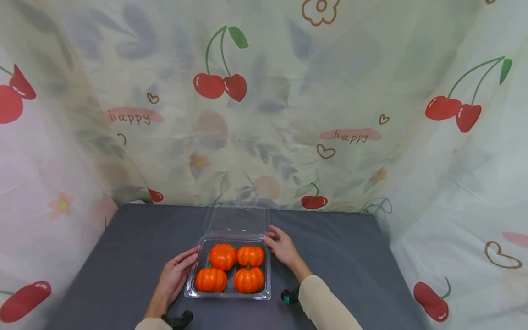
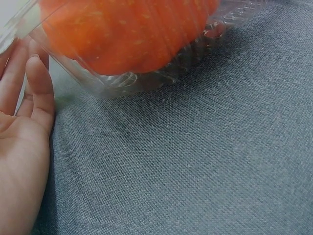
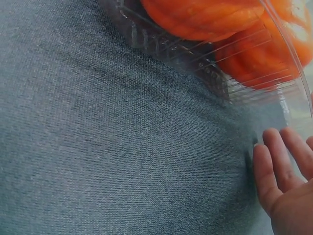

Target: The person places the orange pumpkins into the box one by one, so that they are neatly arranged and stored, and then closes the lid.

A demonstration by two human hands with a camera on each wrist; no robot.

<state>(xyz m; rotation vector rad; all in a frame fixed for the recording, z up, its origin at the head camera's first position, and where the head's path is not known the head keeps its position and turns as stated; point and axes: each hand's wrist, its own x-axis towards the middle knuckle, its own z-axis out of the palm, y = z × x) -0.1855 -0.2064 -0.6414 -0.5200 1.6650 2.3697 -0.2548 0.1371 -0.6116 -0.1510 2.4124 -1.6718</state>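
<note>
A clear plastic clamshell box (image 1: 228, 296) lies on the table, its lid (image 1: 237, 221) swung up and back at the far side. Several small orange pumpkins (image 1: 211, 279) with green stems sit inside. My left hand (image 1: 173, 276) is along the box's left side, its fingers fairly straight and their tips at the rim. At the far right corner, near the hinge, my right hand (image 1: 284, 247) has its fingertips against the box's edge. In the right wrist view its lower fingers (image 3: 264, 171) are extended beside the clear wall, loosely bent.
A dark grey cloth covers the table (image 1: 342, 256). Behind it and at both sides hangs a pale curtain (image 1: 264, 114) printed with cherries and the word "happy". Black straps (image 1: 290, 296) with small devices are worn on the wrists.
</note>
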